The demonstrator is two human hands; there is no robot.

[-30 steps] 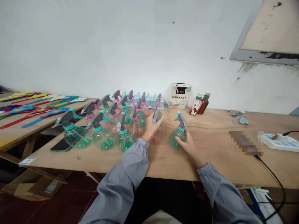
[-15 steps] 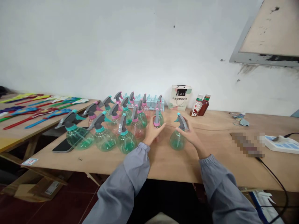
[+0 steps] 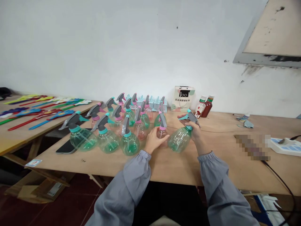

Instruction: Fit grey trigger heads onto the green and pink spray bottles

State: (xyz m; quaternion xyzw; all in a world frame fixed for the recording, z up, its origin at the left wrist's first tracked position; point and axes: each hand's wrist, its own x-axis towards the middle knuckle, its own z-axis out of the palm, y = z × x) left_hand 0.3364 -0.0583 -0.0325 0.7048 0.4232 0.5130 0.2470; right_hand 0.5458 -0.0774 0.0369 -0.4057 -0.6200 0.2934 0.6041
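Observation:
My right hand (image 3: 195, 130) is closed round the neck of a green spray bottle (image 3: 180, 138) with a grey and teal trigger head. That bottle leans, its head to the right and its base to the lower left. My left hand (image 3: 154, 139) curves round the lower body of a pink spray bottle (image 3: 162, 133), thumb across its front. The pink bottle stands upright beside the green one. To the left, several more green spray bottles (image 3: 130, 145) and pink spray bottles (image 3: 140, 130) stand in rows. My left fingertips are partly hidden.
A phone (image 3: 67, 146) lies behind the left front bottles. Against the wall stand a printed paper bag (image 3: 182, 100), two bottles of red-brown liquid (image 3: 206, 108) and light-blue items (image 3: 155, 103). A power strip (image 3: 285, 147) with a cable is at right. Colourful hand-shaped sticks (image 3: 50, 118) cover the left table.
My right hand has tilted the green spray bottle, its head moving right and its base left. My left hand has slid down from the pink bottle's neck to its body. The view has shifted slightly.

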